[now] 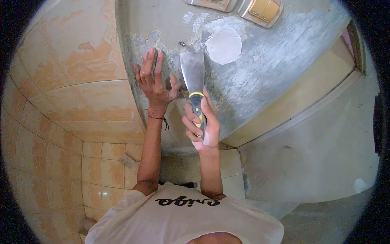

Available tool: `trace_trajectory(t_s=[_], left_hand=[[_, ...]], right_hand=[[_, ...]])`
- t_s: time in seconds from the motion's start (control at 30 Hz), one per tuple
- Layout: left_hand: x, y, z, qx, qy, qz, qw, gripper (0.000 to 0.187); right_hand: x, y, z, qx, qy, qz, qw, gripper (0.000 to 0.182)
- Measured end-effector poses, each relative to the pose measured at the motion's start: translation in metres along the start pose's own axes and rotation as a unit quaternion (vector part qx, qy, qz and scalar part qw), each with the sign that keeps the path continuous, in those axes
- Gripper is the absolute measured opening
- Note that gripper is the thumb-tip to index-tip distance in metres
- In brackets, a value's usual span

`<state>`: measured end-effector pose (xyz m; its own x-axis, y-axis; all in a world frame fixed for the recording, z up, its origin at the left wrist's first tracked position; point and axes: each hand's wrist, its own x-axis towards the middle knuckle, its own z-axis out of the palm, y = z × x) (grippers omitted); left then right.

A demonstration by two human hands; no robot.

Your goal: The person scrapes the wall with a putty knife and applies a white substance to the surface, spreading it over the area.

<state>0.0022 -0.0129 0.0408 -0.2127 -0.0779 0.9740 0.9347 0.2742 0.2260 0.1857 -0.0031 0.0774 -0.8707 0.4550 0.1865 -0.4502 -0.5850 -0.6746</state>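
Note:
My left hand (154,83) lies with spread fingers against the grey, patchy wall (264,61), holding nothing. My right hand (205,124) is wrapped round the grey and yellow handle of a putty knife (192,69). The knife's wide metal blade points up, close to a small dark hole or fitting (182,44) in the wall. Right of the blade is a round white patch (224,45) on the wall. Rough, flaking plaster shows around my left fingertips and beside the blade.
Two switch plates (262,11) sit at the top of the wall. Orange-and-cream tiles (89,57) cover the left side. A beige door frame or ledge (296,97) runs along the right, beside a grey surface (308,154). A small scrap (128,160) lies on the tiles at lower left.

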Motion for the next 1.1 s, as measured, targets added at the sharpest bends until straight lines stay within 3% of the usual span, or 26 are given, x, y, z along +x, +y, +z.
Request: trace_trajectory(t_s=[1.1], left_hand=[[0.000, -0.001, 0.004, 0.006, 0.014, 0.001, 1.000, 0.061]], right_hand=[[-0.001, -0.004, 0.013, -0.035, 0.003, -0.011, 0.999, 0.048]])
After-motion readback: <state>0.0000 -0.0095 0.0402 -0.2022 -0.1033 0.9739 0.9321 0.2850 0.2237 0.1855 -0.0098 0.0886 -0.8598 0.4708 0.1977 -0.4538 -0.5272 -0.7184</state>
